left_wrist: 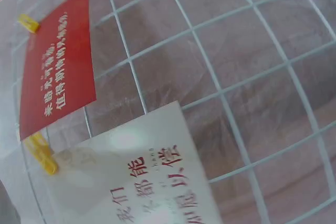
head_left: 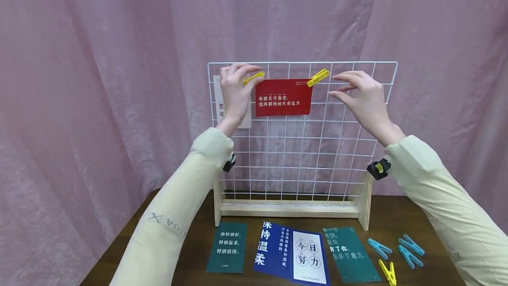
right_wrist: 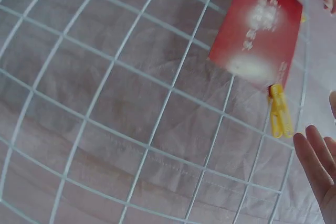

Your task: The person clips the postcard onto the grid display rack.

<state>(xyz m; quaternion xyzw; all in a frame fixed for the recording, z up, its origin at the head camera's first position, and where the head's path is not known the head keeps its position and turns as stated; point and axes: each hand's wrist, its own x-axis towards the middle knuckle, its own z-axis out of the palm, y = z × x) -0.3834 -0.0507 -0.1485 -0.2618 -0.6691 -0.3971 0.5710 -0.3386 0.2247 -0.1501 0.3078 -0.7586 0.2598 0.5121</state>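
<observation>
High on the grid, just short of twelve o'clock: red card (head_left: pixel 282 98), hanging close to level against the white wire grid (head_left: pixel 301 62), with yellow pegs at its ten and two o'clock corners.
Left hand (head_left: pixel 235 89): at ten o'clock, thumb and fingers parted around the ten-o'clock peg (left_wrist: pixel 41 153), seemingly loose of it.
Right hand (head_left: pixel 363 94): at two o'clock, thumb and fingers apart, just beside the two-o'clock peg (head_left: pixel 318 77), holding nothing.
Step in hand: by judgement, fixing the red card by both top corners.
Pegging well: catch card edge and wire together, deep in the bite; test each peg with a light tug; keep both corners at one height; draw fingers straight back, without brushing the tails.
Bite at ten o'clock: too blurred to tell card from wire.
White card (left_wrist: pixel 128 177): also at ten o'clock, close beside the red card, partly hidden by the left hand in the head view; easily nudged.
Wooden stand (head_left: pixel 289 212): at six o'clock, under the grid.
Table cards: teal card (head_left: pixel 226 263) at seven, blue card (head_left: pixel 271 257) and white-panelled card (head_left: pixel 309 257) near six, green card (head_left: pixel 351 257) at five.
Spare pegs: blue pegs (head_left: pixel 379 248) and one yellow spare (head_left: pixel 388 272), between four and five, well apart from both hands.
</observation>
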